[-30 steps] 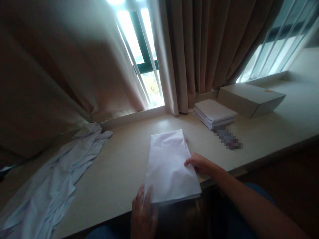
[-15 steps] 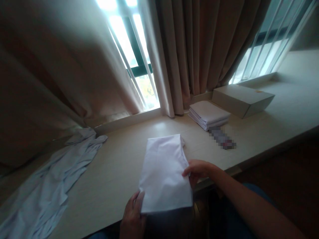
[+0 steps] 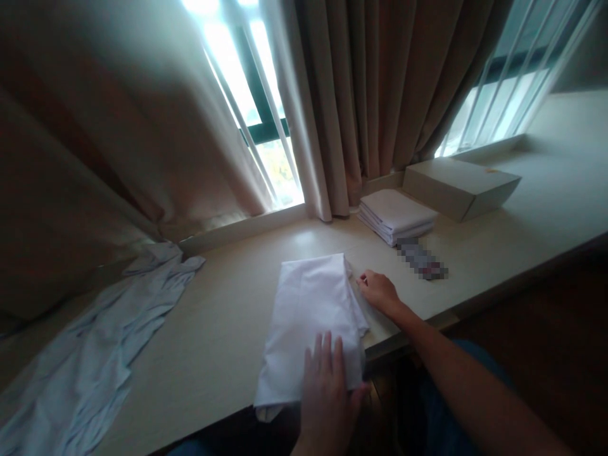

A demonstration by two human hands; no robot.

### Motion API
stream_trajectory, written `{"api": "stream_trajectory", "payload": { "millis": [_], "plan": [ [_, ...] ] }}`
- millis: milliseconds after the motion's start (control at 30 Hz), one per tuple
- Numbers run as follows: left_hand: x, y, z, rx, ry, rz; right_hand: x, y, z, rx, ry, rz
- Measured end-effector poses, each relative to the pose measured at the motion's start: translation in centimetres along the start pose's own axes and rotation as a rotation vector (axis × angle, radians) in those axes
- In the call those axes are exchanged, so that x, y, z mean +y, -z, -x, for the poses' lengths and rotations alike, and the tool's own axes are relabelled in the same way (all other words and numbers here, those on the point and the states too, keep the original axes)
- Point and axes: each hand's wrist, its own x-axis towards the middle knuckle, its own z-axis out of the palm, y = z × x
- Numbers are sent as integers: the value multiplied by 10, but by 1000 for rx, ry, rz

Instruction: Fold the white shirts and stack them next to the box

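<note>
The flat left hand (image 3: 327,389) presumably steadies the folded white cloth (image 3: 306,316); the right hand (image 3: 380,292) curls beside it, grip unclear

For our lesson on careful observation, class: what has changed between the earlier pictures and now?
The left hand has moved rightward, from the near left corner of the folded cloth onto its near right part, palm down. The right hand has let go of the cloth's right edge and moved slightly forward, now loosely curled beside that edge. The folded stack, box and crumpled cloth stayed put.
</note>
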Motion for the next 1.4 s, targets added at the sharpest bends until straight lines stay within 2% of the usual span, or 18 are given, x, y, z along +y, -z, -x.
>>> {"api": "stream_trajectory", "payload": {
  "millis": [67, 133, 200, 267, 367, 467, 567, 667, 767, 833, 900, 1000, 1133, 1233, 1300, 1400],
  "plan": [
    [26, -9, -42, 0, 101, 32, 0, -6, -2, -50, -69, -190],
    [39, -16, -84, -36, 183, 41, 0, -10, -6, -147, -148, -323],
    [41, -21, -117, -105, 237, 18, 0, -13, -12, -231, -204, -371],
    [38, -28, -134, -183, 252, -20, 0, -14, -18, -265, -237, -397],
    [34, -41, -132, -235, 230, -72, 1, -14, -27, -265, -268, -421],
    [33, -52, -115, -212, 211, -110, 2, -17, -32, -244, -267, -400],
    [24, -53, -100, -196, 138, -117, 1, -19, -33, -192, -226, -352],
    [-2, -39, -97, -290, -25, -71, -3, -15, -31, -65, -147, -283],
    [-38, -12, -105, -463, -223, -33, -9, -9, -29, 64, -13, -88],
    [-63, 8, -113, -557, -323, -27, -12, -6, -28, 34, 14, 30],
    [-86, 23, -119, -594, -363, -30, -14, -7, -26, -61, -13, 60],
    [-114, 27, -116, -504, -303, -49, -17, -13, -19, -170, -29, 39],
    [-129, 6, -88, -144, -200, -31, -22, -23, -11, -262, -40, -32],
    [-120, -9, -65, 93, -201, 10, -29, -28, -8, -313, -82, -107],
    [-108, -15, -58, 188, -190, 15, -33, -30, -5, -335, -115, -150],
    [-92, -24, -63, 285, -123, 6, -38, -31, 4, -416, -161, -310]
  ]
}}
